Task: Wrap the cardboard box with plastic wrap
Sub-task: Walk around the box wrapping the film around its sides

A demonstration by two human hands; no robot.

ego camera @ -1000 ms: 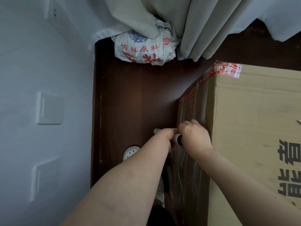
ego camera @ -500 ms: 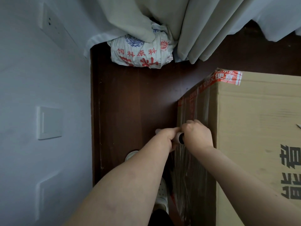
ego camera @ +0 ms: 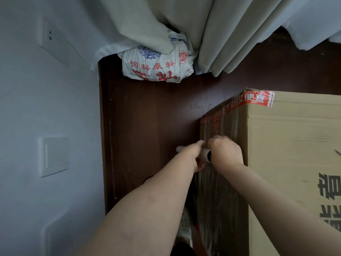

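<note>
A: What's moved?
B: Hardly anything. The left hand [ego camera: 193,154] and right hand [ego camera: 226,152] have kept their place on the grey roll of clear plastic wrap [ego camera: 205,154]; the large brown cardboard box [ego camera: 295,145] sits a touch lower in frame.
A: And each grip?
B: Left curled round the roll, right curled over its dark end, against the box's film-covered side.
A: The box?
B: Right of frame, on the dark wooden floor [ego camera: 147,117].
</note>
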